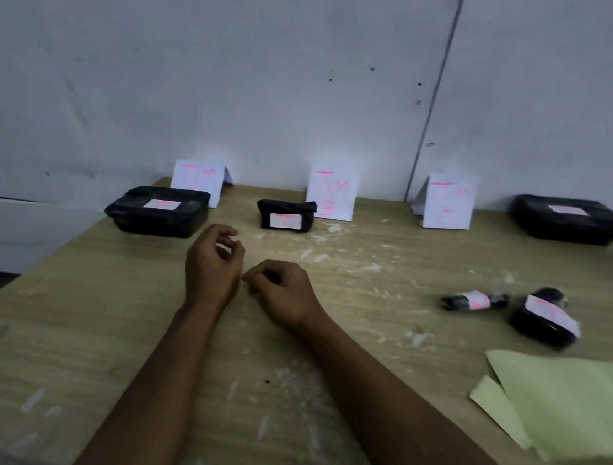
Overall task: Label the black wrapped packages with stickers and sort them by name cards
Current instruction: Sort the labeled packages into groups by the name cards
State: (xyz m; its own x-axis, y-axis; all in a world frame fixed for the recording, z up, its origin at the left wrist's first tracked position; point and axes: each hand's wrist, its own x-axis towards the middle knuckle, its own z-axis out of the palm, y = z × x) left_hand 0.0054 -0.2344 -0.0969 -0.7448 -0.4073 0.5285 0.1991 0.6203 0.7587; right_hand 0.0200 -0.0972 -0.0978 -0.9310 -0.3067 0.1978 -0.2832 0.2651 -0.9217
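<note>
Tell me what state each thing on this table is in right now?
Left hand: loosely curled, holding nothing.
Right hand: loosely curled, holding nothing.
Left package: stickered, by left card.
Small package: stickered, by middle card.
Right package: stickered, beside right card.
Two small packages: stickered, unsorted.

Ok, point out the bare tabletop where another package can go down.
Bare table lies left of the left hand, and between the middle name card and the right name card. Crowded: lower right, around the two small packages and green paper.
</note>
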